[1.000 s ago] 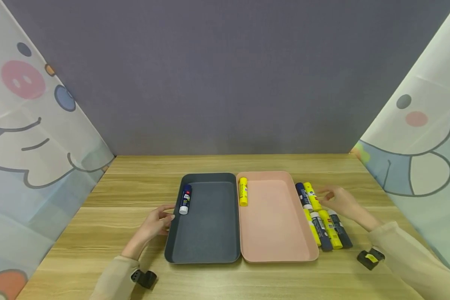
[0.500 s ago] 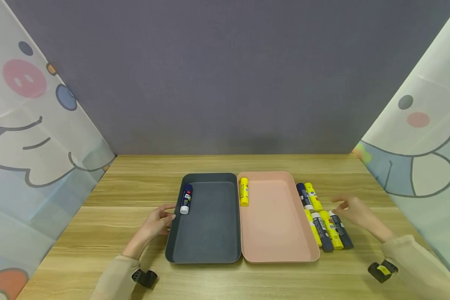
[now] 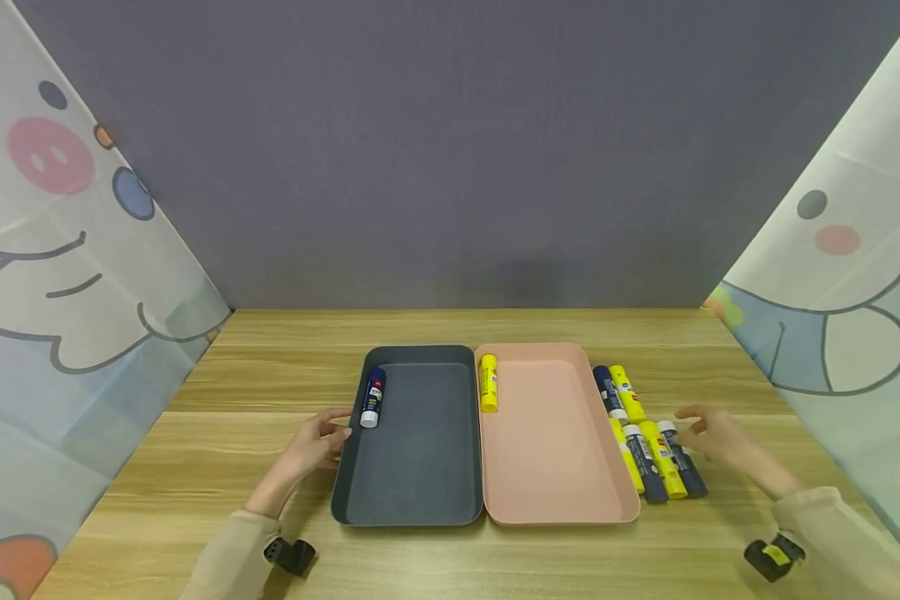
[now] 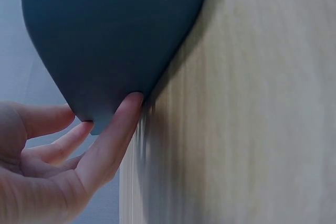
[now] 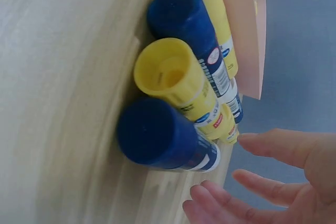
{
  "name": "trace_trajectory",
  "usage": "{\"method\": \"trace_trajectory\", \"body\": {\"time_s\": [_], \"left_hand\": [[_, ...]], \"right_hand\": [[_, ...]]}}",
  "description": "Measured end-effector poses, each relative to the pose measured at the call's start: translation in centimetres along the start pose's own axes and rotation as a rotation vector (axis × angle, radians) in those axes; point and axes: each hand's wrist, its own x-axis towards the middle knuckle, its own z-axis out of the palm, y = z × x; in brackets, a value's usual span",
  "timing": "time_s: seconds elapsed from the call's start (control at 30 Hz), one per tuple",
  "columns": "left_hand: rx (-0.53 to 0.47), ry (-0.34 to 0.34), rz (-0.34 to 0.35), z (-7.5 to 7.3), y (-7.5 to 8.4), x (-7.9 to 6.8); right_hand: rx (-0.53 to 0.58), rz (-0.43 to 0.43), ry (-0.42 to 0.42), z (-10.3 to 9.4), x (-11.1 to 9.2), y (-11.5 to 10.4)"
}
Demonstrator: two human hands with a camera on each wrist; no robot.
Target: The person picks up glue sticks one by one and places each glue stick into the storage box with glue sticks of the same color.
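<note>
- Tubes, yellow and navy, lie in two rows on the wooden table, right of the pink tray; the far row holds a far navy tube and a far yellow tube; the near row holds four, alternating yellow and navy.
- Right hand has its fingers spread apart and slightly bent, grasping nothing; it is nearest the right-end navy tube, beside that tube's white end; whether a fingertip touches it, I cannot tell.
- Right-end navy tube lies against the near yellow tube on its left, which blocks that side; its right side faces bare wood.
- Pink tray's right wall stands close against the leftmost near-row tube and hides part of it; the tray itself lies between the tubes and the dark tray.
- Left hand rests its loosely extended fingertips on the outside of the dark tray's left wall.
- Inside the dark tray, a single navy tube lies along the left wall; inside the pink tray, a single yellow tube lies at the far left corner.
- Grey panel stands behind the table; printed cloths flank it.
</note>
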Motion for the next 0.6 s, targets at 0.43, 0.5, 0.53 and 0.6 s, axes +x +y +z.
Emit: {"method": "trace_trajectory", "body": {"time_s": [0.43,0.5,0.53,0.6], "left_hand": [[0.001,0.01,-0.002,0.1,0.2,-0.1],[-0.001,0.002,0.006,0.0,0.2,-0.1],[0.001,-0.001,0.009,0.0,0.2,-0.1],[0.004,-0.002,0.011,0.0,0.2,-0.1]], "right_hand": [[0.009,0.064,-0.001,0.9,0.6,0.9],[0.017,0.07,-0.003,1.0,0.6,1.0],[0.021,0.073,-0.005,1.1,0.6,1.1],[0.028,0.081,-0.012,1.1,0.7,1.1]]}}
